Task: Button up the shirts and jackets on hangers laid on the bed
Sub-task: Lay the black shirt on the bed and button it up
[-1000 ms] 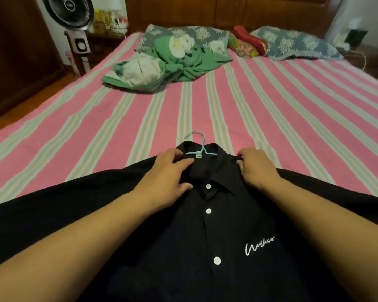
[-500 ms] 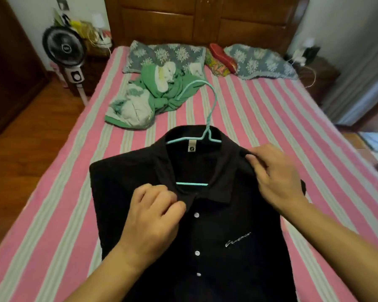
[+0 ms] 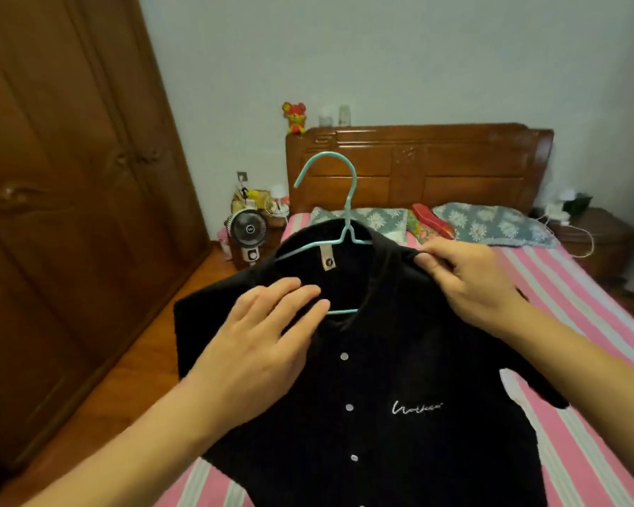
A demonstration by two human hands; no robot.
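Black matte shirt (image 3: 399,378) hangs on a thin teal wire hanger (image 3: 346,217). Right hand (image 3: 473,283) pinches its soft shoulder; left hand (image 3: 268,345) lies flat-fingered on the collar.

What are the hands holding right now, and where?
The right hand pinches the black shirt at its shoulder by the collar; the left hand lies open on its front.

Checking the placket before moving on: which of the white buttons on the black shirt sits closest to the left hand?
The topmost button, just below the open collar of the black shirt and beside the left hand; the others run lower down the placket.
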